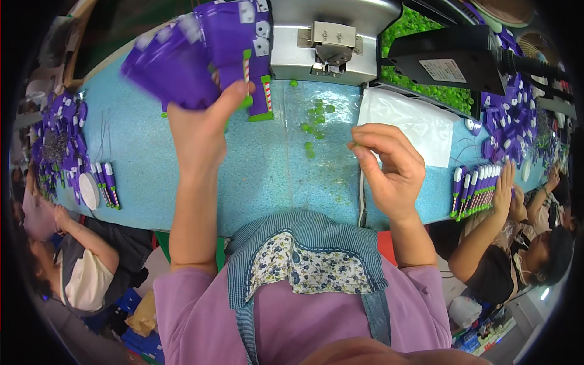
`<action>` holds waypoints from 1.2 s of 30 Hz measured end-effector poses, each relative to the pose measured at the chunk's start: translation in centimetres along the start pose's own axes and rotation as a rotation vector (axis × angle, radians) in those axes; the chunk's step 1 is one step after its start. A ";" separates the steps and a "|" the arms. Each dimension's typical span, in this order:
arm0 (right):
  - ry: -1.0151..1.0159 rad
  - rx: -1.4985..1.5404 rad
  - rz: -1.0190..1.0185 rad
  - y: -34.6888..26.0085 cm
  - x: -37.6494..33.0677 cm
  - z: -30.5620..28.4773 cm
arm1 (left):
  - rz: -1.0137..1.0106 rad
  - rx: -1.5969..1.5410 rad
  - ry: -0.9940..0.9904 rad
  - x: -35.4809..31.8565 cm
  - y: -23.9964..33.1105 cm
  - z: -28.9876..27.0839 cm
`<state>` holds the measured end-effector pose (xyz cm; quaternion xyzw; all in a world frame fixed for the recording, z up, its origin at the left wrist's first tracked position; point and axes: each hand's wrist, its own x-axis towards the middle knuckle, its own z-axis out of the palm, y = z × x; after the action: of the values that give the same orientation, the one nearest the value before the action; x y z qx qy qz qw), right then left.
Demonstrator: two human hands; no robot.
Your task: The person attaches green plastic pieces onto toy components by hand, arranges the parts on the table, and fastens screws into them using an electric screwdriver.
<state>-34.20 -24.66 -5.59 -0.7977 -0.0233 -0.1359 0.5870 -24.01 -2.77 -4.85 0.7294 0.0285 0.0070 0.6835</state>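
My left hand [201, 128] is wrapped round a fan of purple plastic pieces [167, 64], blurred by motion, with pale tips. Its thumb rests beside a green-ended, red-and-white striped stick [247, 70]. Another purple piece with a striped, green-ended part [266, 100] lies just right of that hand. To the right, my right hand [389, 164] is closed in a pinch above the table; what its fingertips hold, if anything, is too small to make out. Small green plastic caps [316, 118] lie scattered between my hands.
A silver machine [331, 45] stands at the back, beside a tray of green caps [407, 30]. A black device [447, 61] overhangs that tray. A white plastic sheet [404, 121] lies right of the blue tabletop [255, 182]. Purple-part piles and co-workers flank both sides.
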 end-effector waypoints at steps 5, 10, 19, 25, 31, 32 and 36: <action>-0.035 0.140 -0.113 -1.0 -0.7 1.1 | -0.217 -0.552 -0.184 -7.1 0.9 1.6; -0.085 0.027 -0.232 -1.7 -1.1 1.7 | -0.441 -0.571 -0.288 -8.7 -0.3 3.4; -0.106 -0.039 -0.080 -1.4 -1.4 -0.2 | -0.434 -0.615 -0.334 -9.1 -1.0 4.2; 0.154 -0.716 -0.072 2.8 -0.8 -6.8 | -0.421 -0.609 -0.328 -8.8 -0.8 3.7; 0.138 -0.987 -0.113 5.2 -0.4 -8.3 | -0.430 -0.600 -0.363 -9.1 -1.3 3.8; 0.130 -1.033 -0.131 5.2 -0.3 -8.2 | -0.436 -0.613 -0.386 -9.2 -1.2 3.8; 0.177 -0.670 -0.098 3.4 -0.8 -7.0 | -0.385 -0.592 -0.317 -9.4 -1.5 3.4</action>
<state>-35.65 -32.19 -7.04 -0.9292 0.0354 -0.2325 0.2850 -33.28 -6.57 -6.27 0.4737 0.0556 -0.2262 0.8493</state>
